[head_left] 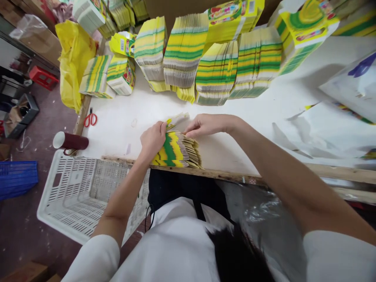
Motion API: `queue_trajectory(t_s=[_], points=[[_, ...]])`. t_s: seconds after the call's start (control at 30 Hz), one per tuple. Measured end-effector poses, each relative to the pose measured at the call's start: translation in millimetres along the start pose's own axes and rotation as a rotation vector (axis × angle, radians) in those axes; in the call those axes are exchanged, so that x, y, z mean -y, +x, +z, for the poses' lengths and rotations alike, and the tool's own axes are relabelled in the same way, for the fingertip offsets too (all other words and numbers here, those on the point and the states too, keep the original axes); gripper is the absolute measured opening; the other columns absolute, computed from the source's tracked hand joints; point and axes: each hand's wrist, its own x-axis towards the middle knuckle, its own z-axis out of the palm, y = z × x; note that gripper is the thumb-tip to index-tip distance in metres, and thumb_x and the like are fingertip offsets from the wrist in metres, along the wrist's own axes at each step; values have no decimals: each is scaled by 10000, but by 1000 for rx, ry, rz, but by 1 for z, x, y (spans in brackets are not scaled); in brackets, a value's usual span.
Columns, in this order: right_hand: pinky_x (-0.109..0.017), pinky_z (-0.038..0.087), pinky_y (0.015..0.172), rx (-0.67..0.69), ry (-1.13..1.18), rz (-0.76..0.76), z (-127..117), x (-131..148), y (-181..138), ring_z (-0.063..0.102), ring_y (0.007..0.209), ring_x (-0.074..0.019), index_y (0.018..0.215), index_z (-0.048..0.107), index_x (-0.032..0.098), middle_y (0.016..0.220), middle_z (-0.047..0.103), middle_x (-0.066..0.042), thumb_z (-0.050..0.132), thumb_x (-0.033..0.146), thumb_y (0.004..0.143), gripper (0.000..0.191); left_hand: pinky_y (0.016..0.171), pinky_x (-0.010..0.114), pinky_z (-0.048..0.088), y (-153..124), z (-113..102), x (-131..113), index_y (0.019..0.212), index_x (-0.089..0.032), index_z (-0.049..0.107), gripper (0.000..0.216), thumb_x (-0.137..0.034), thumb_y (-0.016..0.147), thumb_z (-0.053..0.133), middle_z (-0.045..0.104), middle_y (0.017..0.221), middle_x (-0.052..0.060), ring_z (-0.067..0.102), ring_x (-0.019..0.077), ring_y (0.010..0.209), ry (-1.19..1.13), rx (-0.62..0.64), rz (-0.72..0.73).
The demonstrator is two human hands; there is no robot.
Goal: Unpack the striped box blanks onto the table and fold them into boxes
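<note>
A stack of flattened yellow-and-green cartons (173,150) lies at the table's front edge, its grey ends fanned out to the right. My left hand (154,138) is closed over the upper left side of this stack. At the upper right of the same stack, my right hand (204,124) has its fingers pinched on the edge of a carton. One pale carton flap (179,118) sticks up behind the stack, between both hands. The exact grip of the right fingertips is partly hidden.
Bundles of flat cartons (217,72) and yellow boxes (229,21) line the table's back. Red-handled scissors (91,118) and a dark red mug (73,141) lie at left. Below is a white plastic crate (58,203). Paper scraps (289,141) and a plastic bag (355,84) are at right.
</note>
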Motion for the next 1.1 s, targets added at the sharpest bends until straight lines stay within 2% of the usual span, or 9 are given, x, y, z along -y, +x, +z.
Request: queue_trajectory(t_s=[0.1,0.2,0.27,0.37,0.47,0.6,0.73,0.93,1.1], points=[[-318,434,722,-304,-117,66,0,2,3,623,764,-190,924,792,223,824,738,-33,604,448,881,296,788,337,443,1,0,-2,1074,-250,624,485,-452,1031,185,735,1061,78,674,269,964,45,4,0],[-330,417,763,-563,-309,42,3,3,21,629,924,-227,1116,745,214,1056,730,-81,609,340,892,291,790,333,444,1,0,-4,1062,-234,624,501,-449,1033,173,734,1058,87,676,269,976,77,4,-2],[-328,398,743,-518,-450,27,7,4,32,623,970,-243,1160,727,221,1116,717,-92,601,277,892,301,794,337,447,2,1,-4,1064,-226,627,511,-452,1034,170,734,1066,94,678,273,985,90,8,-6],[-325,356,680,-423,-615,80,14,4,39,628,903,-247,1123,739,211,1032,725,-103,523,252,934,290,802,338,449,1,1,-5,1089,-224,622,504,-449,1037,174,731,1093,95,680,272,994,93,3,-4],[-323,326,653,-428,-695,83,18,2,37,625,881,-244,1086,743,191,1042,714,-121,471,265,965,307,805,328,446,-1,1,-6,1134,-232,605,486,-441,1040,177,728,1107,85,680,261,1000,89,-19,17],[-321,317,647,-442,-725,69,20,0,39,627,898,-246,1131,711,158,1048,706,-142,457,270,976,318,797,323,442,-2,0,-6,1178,-244,592,483,-436,1041,171,728,1108,80,681,263,1008,88,-20,31],[-320,328,666,-350,-740,55,20,-1,47,636,935,-246,1085,714,149,1025,716,-139,447,210,961,300,794,330,444,-1,-3,-7,1202,-261,595,473,-437,1038,187,727,1137,81,676,272,1030,75,12,33],[-315,349,685,-317,-720,65,18,1,48,648,948,-242,1272,629,172,1116,712,-136,447,190,942,377,806,328,444,-1,-3,-7,1191,-262,602,475,-436,1038,188,730,1131,81,677,264,1023,70,12,28],[-335,381,677,-253,-725,113,13,5,53,661,870,-265,1056,739,159,997,744,-142,474,205,919,302,808,324,447,-1,-2,-6,1164,-264,619,476,-435,1037,193,735,1118,70,675,259,1014,66,21,29]])
